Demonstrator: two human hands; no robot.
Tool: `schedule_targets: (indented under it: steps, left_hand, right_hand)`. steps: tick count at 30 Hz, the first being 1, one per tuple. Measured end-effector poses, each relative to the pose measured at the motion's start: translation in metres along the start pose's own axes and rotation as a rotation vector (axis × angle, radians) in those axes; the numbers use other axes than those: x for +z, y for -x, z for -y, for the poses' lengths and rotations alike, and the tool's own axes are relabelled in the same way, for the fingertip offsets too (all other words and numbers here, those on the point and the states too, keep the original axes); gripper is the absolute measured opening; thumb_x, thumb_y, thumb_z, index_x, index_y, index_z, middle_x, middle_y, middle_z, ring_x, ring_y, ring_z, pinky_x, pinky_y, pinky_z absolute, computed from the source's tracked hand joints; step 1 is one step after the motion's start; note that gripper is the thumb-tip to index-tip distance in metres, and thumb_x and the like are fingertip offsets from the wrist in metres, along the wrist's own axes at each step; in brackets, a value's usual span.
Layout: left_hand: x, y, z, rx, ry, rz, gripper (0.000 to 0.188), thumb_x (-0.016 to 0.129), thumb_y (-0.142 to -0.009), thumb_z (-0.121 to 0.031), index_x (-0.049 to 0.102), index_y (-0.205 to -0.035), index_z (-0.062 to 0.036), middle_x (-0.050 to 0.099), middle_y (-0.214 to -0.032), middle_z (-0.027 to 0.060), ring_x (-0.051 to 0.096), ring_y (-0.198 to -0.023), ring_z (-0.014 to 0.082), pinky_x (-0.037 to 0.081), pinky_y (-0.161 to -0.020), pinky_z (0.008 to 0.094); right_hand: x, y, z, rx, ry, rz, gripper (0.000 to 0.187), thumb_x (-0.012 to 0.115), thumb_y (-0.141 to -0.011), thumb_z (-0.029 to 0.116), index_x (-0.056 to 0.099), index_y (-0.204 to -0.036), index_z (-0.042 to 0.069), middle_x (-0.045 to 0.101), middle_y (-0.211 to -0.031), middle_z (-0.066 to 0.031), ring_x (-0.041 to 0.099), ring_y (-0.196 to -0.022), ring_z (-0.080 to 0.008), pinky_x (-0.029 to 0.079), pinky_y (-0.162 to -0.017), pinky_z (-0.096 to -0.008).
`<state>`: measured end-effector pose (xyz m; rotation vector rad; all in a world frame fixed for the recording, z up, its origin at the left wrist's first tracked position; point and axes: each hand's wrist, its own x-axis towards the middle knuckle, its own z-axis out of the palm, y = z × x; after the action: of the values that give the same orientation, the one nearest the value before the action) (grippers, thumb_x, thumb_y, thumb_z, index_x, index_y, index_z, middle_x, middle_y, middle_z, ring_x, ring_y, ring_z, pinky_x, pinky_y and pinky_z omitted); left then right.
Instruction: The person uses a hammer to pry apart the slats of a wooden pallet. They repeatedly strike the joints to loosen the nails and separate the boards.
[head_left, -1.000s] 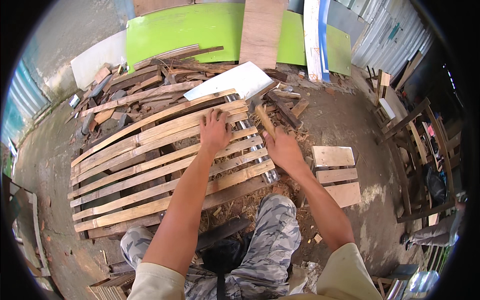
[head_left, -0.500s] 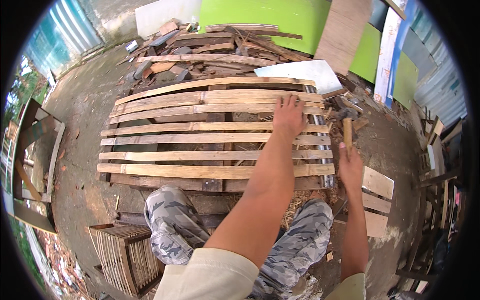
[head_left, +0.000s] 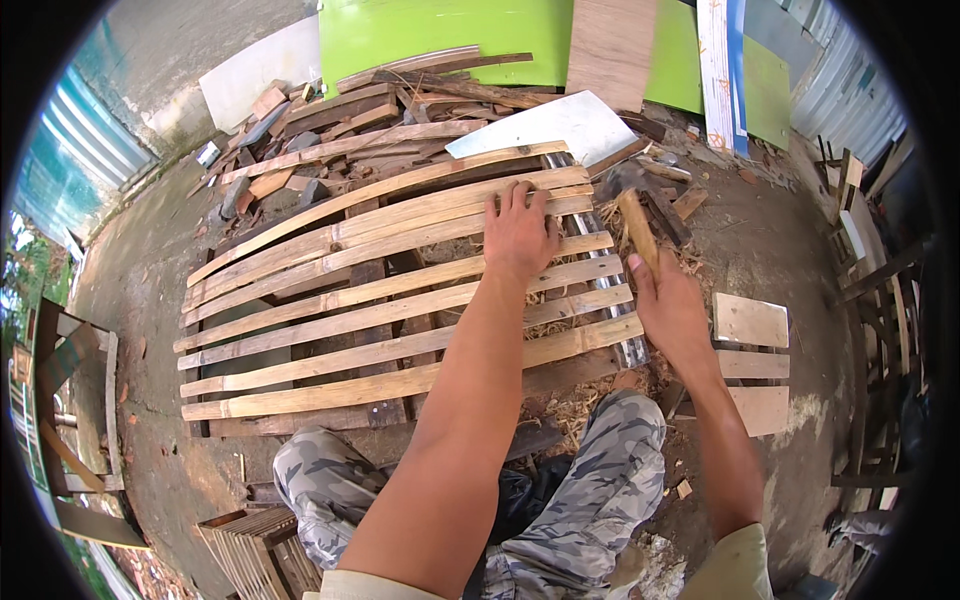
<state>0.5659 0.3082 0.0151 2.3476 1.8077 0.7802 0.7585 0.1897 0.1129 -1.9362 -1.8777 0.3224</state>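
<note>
In front of me lies a frame of long, pale bamboo slats [head_left: 400, 297], set side by side with gaps over darker wooden crosspieces [head_left: 385, 410]. My left hand [head_left: 520, 228] rests palm down on the farther slats near their right end, its fingers stretched out and slightly apart. Just off the right end of the frame, my right hand [head_left: 675, 305] is closed around a short wooden stick [head_left: 637, 228], which points up and away. Its lower end is hidden in the hand. A shiny metal strip [head_left: 630, 350] runs under the slats' right ends.
Scrap wood [head_left: 350, 120] is heaped beyond the frame, with a white board [head_left: 545, 128] beside it. Green panels [head_left: 440, 30] lean at the back. At right lie pale boards [head_left: 750, 365]; a slatted wooden piece [head_left: 250, 550] stands at lower left.
The view has turned, so the slats now slant up to the right. The wooden stick has gone from upright to tilted left, nearer the slats' ends. My left hand stays on the slats.
</note>
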Motion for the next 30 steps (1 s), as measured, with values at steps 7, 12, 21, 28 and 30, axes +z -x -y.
schedule_targets:
  steps: [7,12,21,28,30]
  left_hand:
    - [0.005,-0.002,-0.012,0.013,0.014,0.047,0.048,0.057,-0.094,-0.030,0.053,-0.139,-0.0136,0.044,-0.148,0.0101,0.030,-0.146,0.0280,0.018,-0.122,0.0534]
    - [0.001,-0.002,-0.003,0.032,0.013,0.003,0.047,0.058,-0.095,-0.030,0.054,-0.137,-0.0093,0.046,-0.146,0.0122,0.033,-0.144,0.0318,0.020,-0.119,0.0552]
    - [0.001,-0.001,0.000,0.032,0.004,-0.001,0.047,0.057,-0.095,-0.030,0.052,-0.138,-0.0105,0.046,-0.146,0.0126,0.033,-0.145,0.0332,0.018,-0.120,0.0559]
    - [0.000,-0.004,-0.003,0.007,0.012,0.021,0.047,0.055,-0.094,-0.029,0.052,-0.139,-0.0132,0.044,-0.149,0.0111,0.027,-0.148,0.0294,0.017,-0.122,0.0558]
    - [0.000,0.000,0.001,-0.005,0.001,0.031,0.047,0.055,-0.095,-0.029,0.052,-0.139,-0.0135,0.043,-0.149,0.0109,0.027,-0.149,0.0293,0.016,-0.122,0.0557]
  right_hand:
    - [0.022,-0.002,-0.036,0.041,0.202,0.112,0.040,0.049,-0.104,0.039,0.055,-0.102,-0.001,0.066,-0.072,-0.0281,0.067,-0.074,-0.0489,0.051,-0.069,-0.0590]
    - [-0.021,0.000,0.010,0.087,-0.153,-0.082,0.039,0.050,-0.104,0.037,0.054,-0.101,-0.001,0.065,-0.068,-0.0261,0.067,-0.073,-0.0487,0.051,-0.071,-0.0588]
    - [-0.018,-0.006,-0.002,0.080,-0.139,-0.091,0.040,0.049,-0.104,0.038,0.056,-0.103,-0.002,0.066,-0.072,-0.0275,0.067,-0.075,-0.0489,0.053,-0.072,-0.0565]
    - [-0.005,-0.024,-0.031,0.060,0.067,0.076,0.046,0.048,-0.104,0.042,0.059,-0.097,-0.003,0.067,-0.075,-0.0250,0.067,-0.074,-0.0470,0.052,-0.073,-0.0553]
    - [-0.028,-0.015,0.001,0.121,-0.096,-0.043,0.046,0.049,-0.103,0.042,0.058,-0.095,-0.002,0.068,-0.079,-0.0265,0.068,-0.078,-0.0482,0.053,-0.076,-0.0555]
